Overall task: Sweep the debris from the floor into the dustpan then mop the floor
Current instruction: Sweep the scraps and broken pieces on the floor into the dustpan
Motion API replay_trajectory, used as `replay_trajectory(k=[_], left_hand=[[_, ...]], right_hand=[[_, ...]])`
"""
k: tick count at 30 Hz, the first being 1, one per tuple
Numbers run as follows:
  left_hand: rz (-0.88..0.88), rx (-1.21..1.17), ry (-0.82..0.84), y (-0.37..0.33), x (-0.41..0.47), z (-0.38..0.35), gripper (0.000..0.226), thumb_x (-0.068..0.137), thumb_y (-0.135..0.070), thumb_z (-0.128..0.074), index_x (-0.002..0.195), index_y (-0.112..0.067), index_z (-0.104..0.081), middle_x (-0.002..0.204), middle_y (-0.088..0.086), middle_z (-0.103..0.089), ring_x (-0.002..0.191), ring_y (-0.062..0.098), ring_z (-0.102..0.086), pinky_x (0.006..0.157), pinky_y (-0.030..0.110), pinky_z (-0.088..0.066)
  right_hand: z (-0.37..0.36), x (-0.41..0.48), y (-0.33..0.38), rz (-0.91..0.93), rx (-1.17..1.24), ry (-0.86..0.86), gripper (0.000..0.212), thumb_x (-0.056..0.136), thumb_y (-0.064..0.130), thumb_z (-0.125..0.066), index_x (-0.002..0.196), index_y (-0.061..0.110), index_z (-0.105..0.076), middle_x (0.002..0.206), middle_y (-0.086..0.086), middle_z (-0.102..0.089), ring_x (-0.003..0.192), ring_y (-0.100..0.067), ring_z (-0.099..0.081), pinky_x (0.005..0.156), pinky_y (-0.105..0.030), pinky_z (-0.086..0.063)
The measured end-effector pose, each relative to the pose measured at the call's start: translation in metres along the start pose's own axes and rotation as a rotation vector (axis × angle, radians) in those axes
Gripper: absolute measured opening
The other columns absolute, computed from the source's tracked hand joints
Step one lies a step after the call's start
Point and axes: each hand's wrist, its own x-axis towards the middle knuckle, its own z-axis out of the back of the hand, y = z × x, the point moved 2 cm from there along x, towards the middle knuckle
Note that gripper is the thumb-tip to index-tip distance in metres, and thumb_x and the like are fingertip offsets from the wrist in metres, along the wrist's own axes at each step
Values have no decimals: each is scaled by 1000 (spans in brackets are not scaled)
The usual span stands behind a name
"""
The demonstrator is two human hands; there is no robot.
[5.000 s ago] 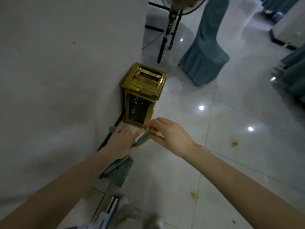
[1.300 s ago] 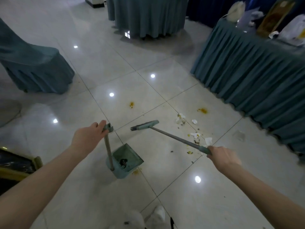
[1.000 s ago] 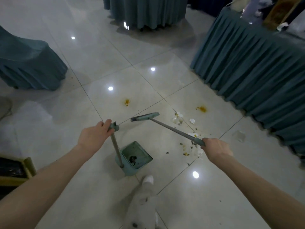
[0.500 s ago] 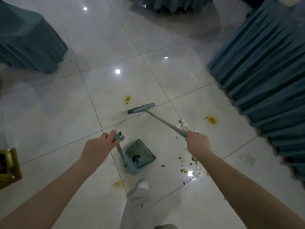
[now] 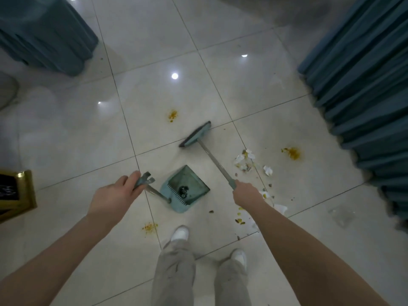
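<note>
On the pale tiled floor (image 5: 66,140), just ahead of two white shoes (image 5: 180,233), a teal dustpan (image 5: 187,186) is seen with its mouth turned away from the person and a dark scrap inside. Its long handle (image 5: 154,192) is gripped at the top by the left hand (image 5: 112,197), whose fingers are curled round it. The end of the broom (image 5: 213,159) is enclosed by the fully closed right hand (image 5: 246,194); the brush head is placed beyond the dustpan. White scraps and crumbs (image 5: 245,161) are scattered to the dustpan's right, between it and a blue pleated tablecloth (image 5: 364,85). Yellow stains (image 5: 292,153) are visible on several tiles.
</note>
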Motion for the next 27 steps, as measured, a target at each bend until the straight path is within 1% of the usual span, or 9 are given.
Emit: replay_trajectory(k=[3,5,7,10,11,13,20,25,27], left_hand=[[138,-3,-3,-27,-13,-5,27,97,-43,-44,107,-18,-41,69,6,-59,41,32,-54,37,28,-39],[250,-15,61,-44,-22,-6,30,95,-42,-46,112,-18,-42,81,8,-62,53,35,-60,46,38,-48],[282,-12,95,-62,-32,-4,34,95,-44,-43,114,-16,-45,87,8,-62,59,36,-62,49,38,-48],[253,-19,111,-88,-44,-2,33,95,-42,-45,113,-14,-46,86,9,-62,56,36,-61,45,34,-45],[238,-12,106,-94,-47,-1,33,95,-41,-45,112,-14,-46,86,9,-62,55,36,-61,44,34,-43],[219,1,120,-101,-50,-2,33,96,-43,-41,113,-16,-44,86,7,-61,55,34,-61,43,33,-43],[172,-41,74,-106,-51,6,26,97,-45,-42,106,-22,-39,81,3,-61,47,31,-58,38,28,-41],[100,-48,26,-115,-54,5,54,92,-61,-5,105,-20,-38,75,6,-60,42,32,-56,36,27,-37],[100,-47,14,-118,-56,0,58,93,-61,0,106,-19,-38,72,8,-59,40,33,-55,35,29,-39]], right_hand=[[2,-24,-60,8,-11,25,37,97,13,-36,133,18,-45,105,-10,-62,88,-26,-63,71,-33,-52],[3,-44,-99,-13,-22,36,39,98,15,-35,134,19,-46,114,-10,-61,99,-27,-62,81,-34,-52],[3,-66,-136,-39,-23,62,38,97,15,-35,133,21,-47,111,-12,-61,98,-28,-62,81,-36,-52],[-2,-102,-182,-95,86,133,41,94,14,-35,131,29,-46,93,-11,-60,71,-24,-60,57,-30,-53],[-4,-114,-195,-117,121,160,41,95,15,-33,130,33,-46,87,-10,-58,62,-21,-56,48,-26,-49],[-5,-135,-210,-150,191,196,41,95,16,-32,126,37,-48,79,-8,-57,51,-18,-49,40,-21,-42],[18,-149,-195,-63,299,12,35,97,22,-49,131,29,-57,65,-1,-56,43,-12,-48,34,-15,-38],[44,-110,-159,-13,365,-56,33,97,24,-49,129,27,-58,63,4,-54,41,-10,-47,33,-15,-37],[54,-75,-143,2,393,-79,35,98,24,-46,132,26,-56,65,1,-55,44,-13,-49,35,-18,-39]])
